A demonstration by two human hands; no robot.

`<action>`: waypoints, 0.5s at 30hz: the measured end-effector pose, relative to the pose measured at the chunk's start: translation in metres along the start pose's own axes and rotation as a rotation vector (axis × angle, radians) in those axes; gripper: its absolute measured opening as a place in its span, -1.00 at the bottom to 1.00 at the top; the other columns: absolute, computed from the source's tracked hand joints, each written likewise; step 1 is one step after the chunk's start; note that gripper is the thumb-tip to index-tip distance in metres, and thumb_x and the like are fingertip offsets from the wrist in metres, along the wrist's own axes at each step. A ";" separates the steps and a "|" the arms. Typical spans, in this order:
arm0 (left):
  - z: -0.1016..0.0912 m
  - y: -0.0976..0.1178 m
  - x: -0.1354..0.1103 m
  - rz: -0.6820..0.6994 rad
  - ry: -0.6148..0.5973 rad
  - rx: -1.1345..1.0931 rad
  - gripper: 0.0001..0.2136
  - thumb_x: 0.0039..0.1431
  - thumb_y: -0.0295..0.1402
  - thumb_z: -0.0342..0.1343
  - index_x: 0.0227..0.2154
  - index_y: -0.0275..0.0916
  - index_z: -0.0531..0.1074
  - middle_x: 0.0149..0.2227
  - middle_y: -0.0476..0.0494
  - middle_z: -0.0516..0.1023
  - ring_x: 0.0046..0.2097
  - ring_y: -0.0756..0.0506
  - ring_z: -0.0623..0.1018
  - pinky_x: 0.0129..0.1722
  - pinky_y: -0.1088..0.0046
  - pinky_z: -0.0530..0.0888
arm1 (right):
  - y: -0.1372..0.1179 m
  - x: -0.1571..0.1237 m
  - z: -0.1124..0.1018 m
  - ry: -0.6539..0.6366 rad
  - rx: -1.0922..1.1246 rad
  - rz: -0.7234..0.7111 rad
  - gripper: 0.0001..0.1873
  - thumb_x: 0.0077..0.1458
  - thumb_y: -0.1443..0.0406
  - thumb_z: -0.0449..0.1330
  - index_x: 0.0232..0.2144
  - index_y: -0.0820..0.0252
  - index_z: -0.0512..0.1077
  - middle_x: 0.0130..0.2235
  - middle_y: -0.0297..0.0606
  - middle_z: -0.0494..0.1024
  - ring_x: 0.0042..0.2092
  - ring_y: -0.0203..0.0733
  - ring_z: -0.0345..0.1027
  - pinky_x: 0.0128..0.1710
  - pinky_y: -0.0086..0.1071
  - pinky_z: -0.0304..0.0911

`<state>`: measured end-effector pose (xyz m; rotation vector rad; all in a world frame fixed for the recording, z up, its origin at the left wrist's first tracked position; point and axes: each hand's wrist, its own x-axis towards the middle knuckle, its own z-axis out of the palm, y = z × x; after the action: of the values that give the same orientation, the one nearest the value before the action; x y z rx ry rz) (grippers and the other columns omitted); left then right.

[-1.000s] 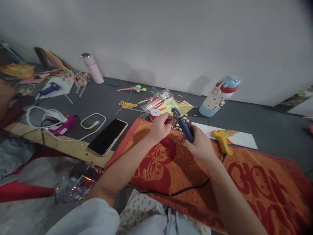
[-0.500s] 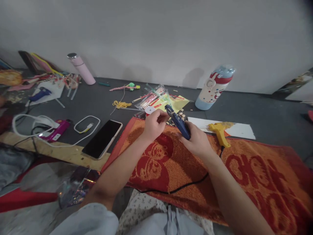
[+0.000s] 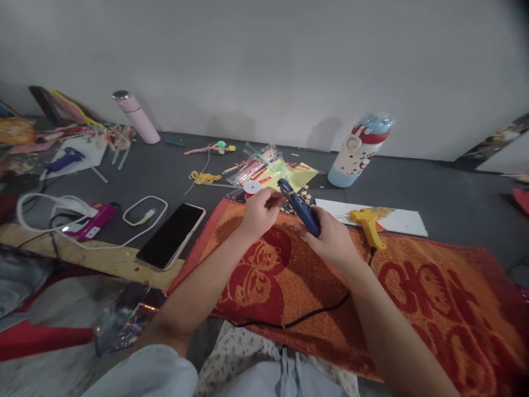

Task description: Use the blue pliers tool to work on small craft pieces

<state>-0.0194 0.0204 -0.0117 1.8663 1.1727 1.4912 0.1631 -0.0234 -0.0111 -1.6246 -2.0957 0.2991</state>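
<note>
Dark blue plier-type tool [image 3: 306, 216] is in the right hand [image 3: 333, 236], over the far edge of an orange-and-red towel [image 3: 318, 264]. Clock is centred on the tool, 12 = wall. Right fingers wrapped round the handles, head pointing at 11. Jaw state: too small to tell. Left hand [image 3: 260, 214] at 9, just beside the tool head: fingers curled in, thumb and forefinger tips close together. Can't tell if they pinch anything.

Small pale chips [image 3: 306, 194] at 12, scattered just past the tool. Yellow paper [image 3: 303, 175] beyond them, also 12. Clear plastic packets [image 3: 256, 167] at 10. Red spool with white face [image 3: 252, 187] between 9 and 10, near the left hand. Yellow glue gun [image 3: 371, 223] at 3, lying partly across a white board [image 3: 405, 221]; its black cord [image 3: 284, 326] runs over the towel at 6. Patterned bottle [image 3: 359, 154] at 2. Phone [image 3: 171, 236], screen dark, between 8 and 9.
</note>
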 end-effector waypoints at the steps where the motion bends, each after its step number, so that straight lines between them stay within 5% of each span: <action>1: 0.000 0.000 0.000 -0.004 0.001 -0.003 -0.95 0.08 -0.42 0.11 -0.44 -0.28 0.41 -0.44 -0.09 0.54 -0.38 0.00 0.55 -0.35 0.50 0.48 | -0.001 0.000 -0.001 -0.004 0.002 0.000 -0.48 0.09 0.11 0.06 0.02 0.32 0.31 -0.11 0.05 0.55 -0.14 0.13 0.45 -0.19 -0.16 0.30; 15: 0.001 -0.002 0.001 -0.028 -0.043 -0.009 -0.96 0.10 -0.43 0.10 -0.44 -0.27 0.42 -0.42 -0.08 0.56 -0.38 0.00 0.54 -0.37 0.52 0.46 | -0.003 -0.001 -0.002 -0.031 -0.036 0.015 -0.55 0.12 0.12 0.04 -0.03 0.29 0.34 -0.17 0.02 0.57 -0.20 0.11 0.47 -0.29 -0.22 0.27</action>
<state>-0.0194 0.0228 -0.0128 1.8594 1.1657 1.4314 0.1616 -0.0254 -0.0080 -1.6679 -2.1241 0.2943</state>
